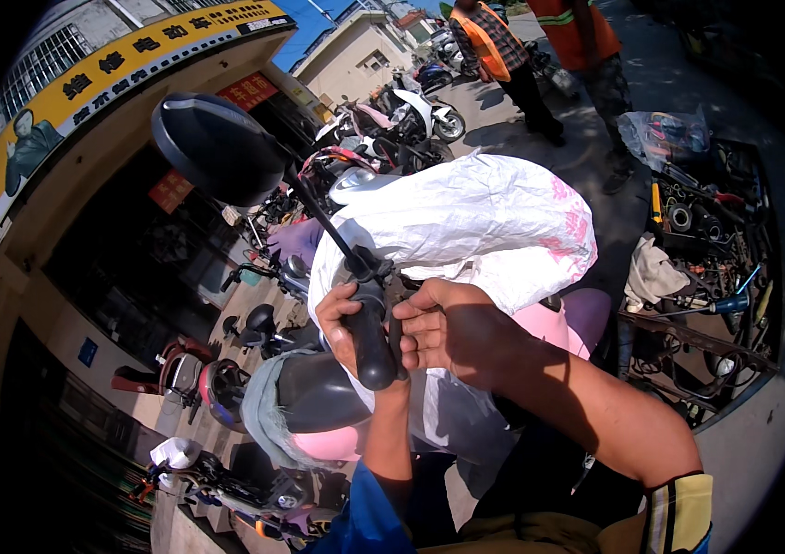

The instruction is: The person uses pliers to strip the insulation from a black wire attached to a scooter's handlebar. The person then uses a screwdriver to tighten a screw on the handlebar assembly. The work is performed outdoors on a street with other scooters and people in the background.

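Observation:
A black handlebar grip (374,346) of a pink scooter (540,319) points toward me, with a black mirror (217,152) on a stalk rising from its far end. My left hand (341,319) is closed around the grip from the left, thumb side up. On the right side of the grip, my right hand (452,337) has its fingers curled against a dark brake lever (397,337); the fingertips partly hide it. A white woven sack (466,212) with pink print drapes over the scooter's front, beyond both hands. The black seat (323,392) lies to the left.
An open tool tray (688,314) with tools, a rag (655,272) and a clear plastic bag (665,134) stands at right. Two people in orange vests (485,46) stand at the far side. Parked scooters (420,111) line the shopfront (115,185) at left.

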Demonstrator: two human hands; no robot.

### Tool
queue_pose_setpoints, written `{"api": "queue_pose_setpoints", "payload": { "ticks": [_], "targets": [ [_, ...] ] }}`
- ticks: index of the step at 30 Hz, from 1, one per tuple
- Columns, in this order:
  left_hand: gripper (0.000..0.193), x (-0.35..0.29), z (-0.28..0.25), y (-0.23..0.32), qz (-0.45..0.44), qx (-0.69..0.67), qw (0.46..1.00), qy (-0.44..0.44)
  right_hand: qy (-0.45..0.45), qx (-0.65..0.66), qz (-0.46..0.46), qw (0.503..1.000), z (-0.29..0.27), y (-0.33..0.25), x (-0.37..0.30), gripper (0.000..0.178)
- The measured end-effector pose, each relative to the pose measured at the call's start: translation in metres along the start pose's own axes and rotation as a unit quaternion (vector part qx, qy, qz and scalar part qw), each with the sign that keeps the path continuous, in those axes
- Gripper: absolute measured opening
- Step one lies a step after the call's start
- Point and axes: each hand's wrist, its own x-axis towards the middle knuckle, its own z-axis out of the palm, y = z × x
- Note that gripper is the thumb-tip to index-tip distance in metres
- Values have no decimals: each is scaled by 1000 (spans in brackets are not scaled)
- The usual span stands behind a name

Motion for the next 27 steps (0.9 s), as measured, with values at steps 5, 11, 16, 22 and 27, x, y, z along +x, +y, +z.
{"api": "queue_pose_setpoints", "payload": {
  "ticks": [5,11,16,22,27],
  "targets": [
    [56,0,-5,-1,0,9,1000,2,-11,41,-7,999,1,16,4,16],
    [36,0,-8,-1,6,-2,1000,-8,-9,-8,-2,1000,2,18,5,24],
    [28,2,-4,0,43,21,999,-10,16,-28,-18,999,5,20,5,32],
    [40,0,-4,0,8,-20,1000,-2,17,-9,-26,999,6,22,9,31],
    [45,0,-6,-1,0,5,1000,-13,17,-18,-31,999,4,23,10,27]
  ]
}}
